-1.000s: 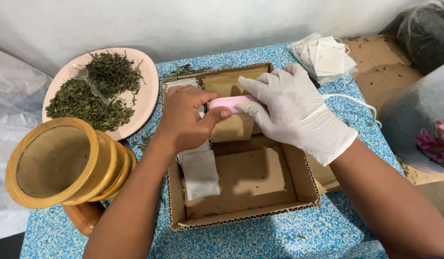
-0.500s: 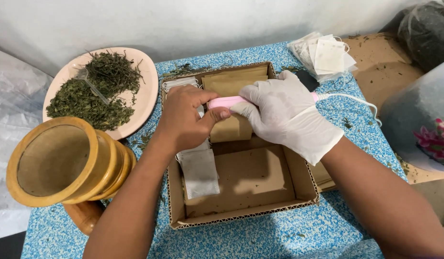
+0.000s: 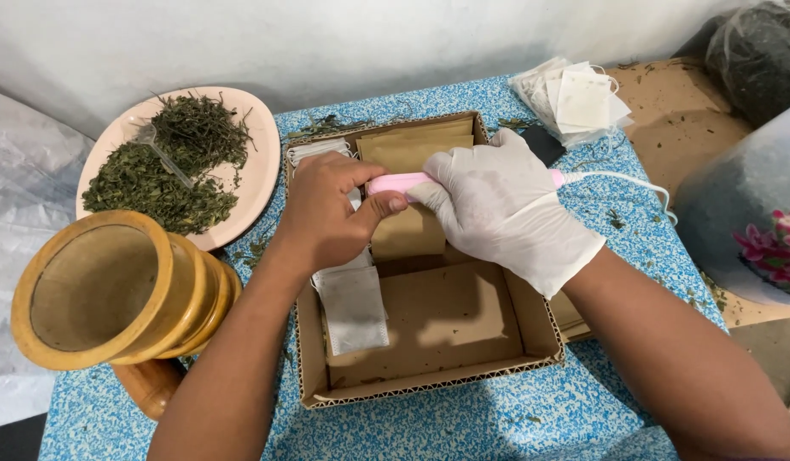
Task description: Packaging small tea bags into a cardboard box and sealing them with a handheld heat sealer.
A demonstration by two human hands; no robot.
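Note:
My bare left hand (image 3: 331,213) pinches the top of a white tea bag (image 3: 354,303) that hangs down into a shallow cardboard box (image 3: 429,380). Its thumb presses the tip of a pink handheld sealer (image 3: 395,182). My right hand (image 3: 501,205), in a white glove, wraps around that sealer and squeezes it over the bag's top edge. A white cord (image 3: 621,179) runs from the sealer off to the right. Brown paper envelopes (image 3: 416,141) lie stacked at the far end of the box.
A pink plate (image 3: 254,175) of dried green herbs sits at the back left. A wooden mortar (image 3: 113,294) lies on its side at the left. A pile of empty white tea bags (image 3: 574,98) is at the back right. A plastic bag with pink flowers (image 3: 775,243) stands at the right.
Both hands have shifted slightly left and toward me along the sealer. The tea bag stays clamped at its top.

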